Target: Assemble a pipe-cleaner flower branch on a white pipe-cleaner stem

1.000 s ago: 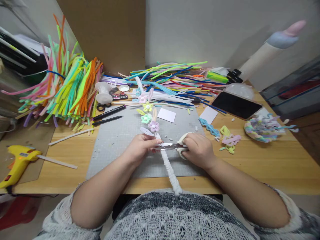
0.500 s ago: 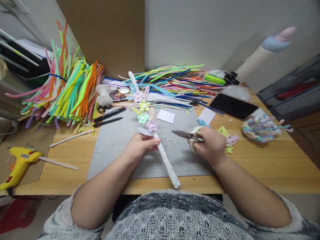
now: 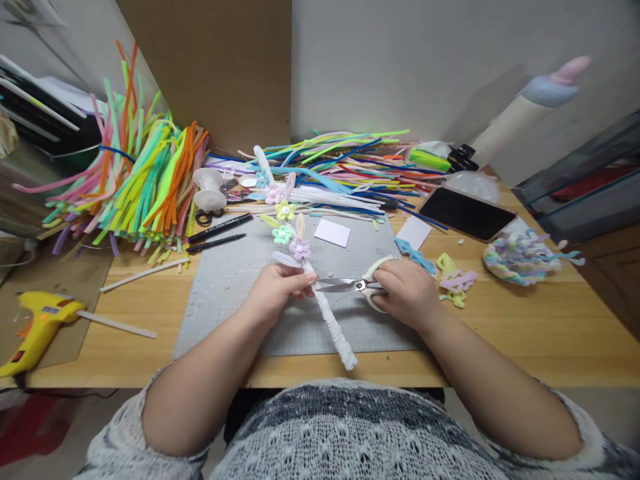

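At frame centre, the left hand (image 3: 280, 287) pinches the white chenille stem (image 3: 334, 327) just below its purple flower (image 3: 300, 249), presumably to steady it. The right hand (image 3: 410, 290) grips the scissors (image 3: 359, 285) by their cream handles, blades pointed at the stem. The grey cutting mat (image 3: 225, 313) beneath likely protects the tabletop (image 3: 525, 327); the yellow glue gun (image 3: 47, 313), lower left, lies clear of both hands.

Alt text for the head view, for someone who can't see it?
The left hand holds a white stem with pastel flowers; the right hand holds scissors, blades beside the stem. Around a gray mat are colorful pipe cleaners and a yellow glue gun.
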{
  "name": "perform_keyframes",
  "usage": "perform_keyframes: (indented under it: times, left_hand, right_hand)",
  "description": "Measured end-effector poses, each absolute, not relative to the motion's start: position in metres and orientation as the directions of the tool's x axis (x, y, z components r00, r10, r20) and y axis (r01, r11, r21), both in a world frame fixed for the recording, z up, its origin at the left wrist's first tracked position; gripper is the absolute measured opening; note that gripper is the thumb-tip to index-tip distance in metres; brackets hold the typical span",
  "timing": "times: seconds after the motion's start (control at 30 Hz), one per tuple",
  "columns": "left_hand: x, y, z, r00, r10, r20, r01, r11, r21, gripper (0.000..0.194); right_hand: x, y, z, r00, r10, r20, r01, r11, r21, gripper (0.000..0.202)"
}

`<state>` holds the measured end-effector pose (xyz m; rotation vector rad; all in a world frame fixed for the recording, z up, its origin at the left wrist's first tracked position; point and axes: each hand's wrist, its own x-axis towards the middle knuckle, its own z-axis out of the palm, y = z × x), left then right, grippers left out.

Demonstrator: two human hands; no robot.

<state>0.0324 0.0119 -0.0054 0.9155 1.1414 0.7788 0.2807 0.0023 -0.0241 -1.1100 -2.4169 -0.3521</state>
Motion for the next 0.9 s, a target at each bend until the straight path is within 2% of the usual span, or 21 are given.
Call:
perform_keyframes:
  times: [0.37, 0.67, 0.9]
  left_hand:
    - [0.0330, 0.0149, -0.0105, 0.253, 0.857, -0.449, -0.061, 0.477, 0.877, 0.020]
    - [0.0328, 0.0154, -0.0127, 0.313, 0.820, -0.479, -0.102, 0.530, 0.842, 0.020]
    - [0.0350, 0.0147, -0.0115, 0.297, 0.811, -0.504, -0.092, 0.550, 0.830, 0.021]
  right_hand:
    - [0.2772, -0.0019, -0.0202, -0.589, 0.623, 0.515, 0.780, 0.604, 0.162, 0.012]
    - [0.2773, 0.0002, -0.0176, -0.624, 0.597, 0.504, 0.753, 0.631, 0.185, 0.017]
    - [0.2752, -0.0001, -0.0161, -0.648, 0.584, 0.489, 0.741, 0.631, 0.229, 0.018]
